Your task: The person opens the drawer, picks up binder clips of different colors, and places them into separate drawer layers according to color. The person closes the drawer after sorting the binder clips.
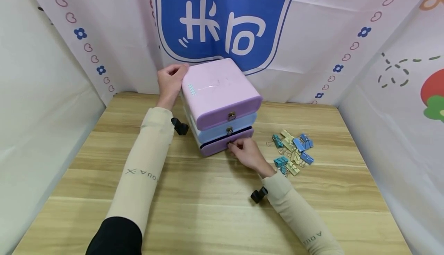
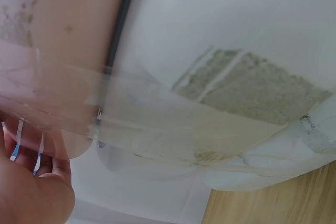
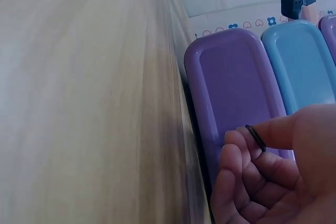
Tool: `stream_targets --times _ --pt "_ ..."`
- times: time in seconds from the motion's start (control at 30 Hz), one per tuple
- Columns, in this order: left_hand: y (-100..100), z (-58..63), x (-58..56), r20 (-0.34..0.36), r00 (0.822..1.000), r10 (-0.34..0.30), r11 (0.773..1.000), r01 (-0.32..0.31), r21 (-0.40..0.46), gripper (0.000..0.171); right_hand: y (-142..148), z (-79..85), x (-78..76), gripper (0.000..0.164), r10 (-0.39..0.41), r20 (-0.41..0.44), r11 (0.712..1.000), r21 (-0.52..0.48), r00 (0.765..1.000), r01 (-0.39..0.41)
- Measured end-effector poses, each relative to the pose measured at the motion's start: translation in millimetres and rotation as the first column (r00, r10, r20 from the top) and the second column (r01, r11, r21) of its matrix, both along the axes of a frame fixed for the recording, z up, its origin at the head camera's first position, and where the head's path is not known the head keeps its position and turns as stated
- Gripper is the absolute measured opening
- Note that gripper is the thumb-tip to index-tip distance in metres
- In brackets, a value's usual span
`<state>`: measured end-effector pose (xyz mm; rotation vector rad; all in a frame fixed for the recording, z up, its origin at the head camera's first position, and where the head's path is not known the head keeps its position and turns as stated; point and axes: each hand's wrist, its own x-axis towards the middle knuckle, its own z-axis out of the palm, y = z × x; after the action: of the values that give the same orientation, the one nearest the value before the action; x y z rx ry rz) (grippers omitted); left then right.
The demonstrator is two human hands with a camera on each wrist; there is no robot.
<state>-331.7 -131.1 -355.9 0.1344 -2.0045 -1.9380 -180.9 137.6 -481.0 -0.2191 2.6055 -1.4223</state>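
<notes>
A three-tier drawer box [image 1: 218, 89] with a pink top stands on the table, its front turned slightly to the right. My left hand [image 1: 170, 83] holds its back left corner; in the left wrist view, that hand's fingers [image 2: 58, 169] curl at the box's edge. At the purple bottom drawer [image 1: 215, 147], my right hand [image 1: 248, 152] pinches the small dark ring pull [image 3: 255, 138] between thumb and fingers. A dark gap shows above this drawer, which stands slightly out. Over it, the blue middle drawer [image 1: 239, 124] and the purple top drawer [image 1: 211, 120] look closed.
Several binder clips [image 1: 295, 151] in blue, teal and yellow lie in a loose pile right of the box. Behind the wooden table [image 1: 201, 201] hangs a printed cloth [image 1: 305, 46], close to the box's back. More white cloth walls flank both sides.
</notes>
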Motion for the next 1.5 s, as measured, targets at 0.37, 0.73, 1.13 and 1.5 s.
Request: stream_targets --times 0.37,0.73,1.13,1.5 --pt "-1 0.1 0.4 0.004 1.0 -0.004 1.0 0.003 0.008 0.03 6 2.9 15.0 0.035 0.024 -0.03 0.998 0.057 0.999 -0.023" --pt "0 0.9 -1.2 -0.003 1.0 -0.006 1.0 0.006 0.022 0.027 15 6.4 32.8 0.03 0.032 -0.022 0.994 0.105 0.999 -0.029" --pt "0 -2.1 -1.8 -0.03 1.0 -0.004 1.0 0.005 0.028 0.025 24 8.7 51.8 0.025 0.068 -0.016 0.99 0.125 0.998 -0.066" --pt "1 -3.4 -2.8 -0.042 0.999 -0.004 0.999 0.006 0.042 0.023 30 8.1 65.9 0.022 0.09 -0.009 0.986 0.142 0.996 -0.088"
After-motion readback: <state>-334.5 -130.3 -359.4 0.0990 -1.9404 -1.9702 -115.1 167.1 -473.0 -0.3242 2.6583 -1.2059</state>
